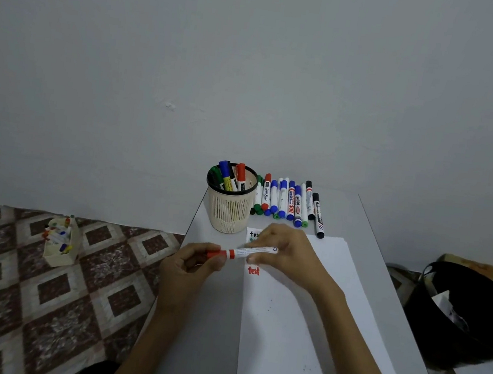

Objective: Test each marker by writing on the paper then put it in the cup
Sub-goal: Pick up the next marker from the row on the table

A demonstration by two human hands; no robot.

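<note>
The left hand (188, 268) pinches the red cap end of a marker (243, 252). The right hand (283, 253) grips its white barrel, level just above the paper (283, 331). A red "test" (253, 270) at 6 o'clock suggests this one is tested and being capped. The cup (229, 212) at 12 o'clock holds several markers. A longer row (286, 202) waits at 1 o'clock, with "500" legible on two.
</note>
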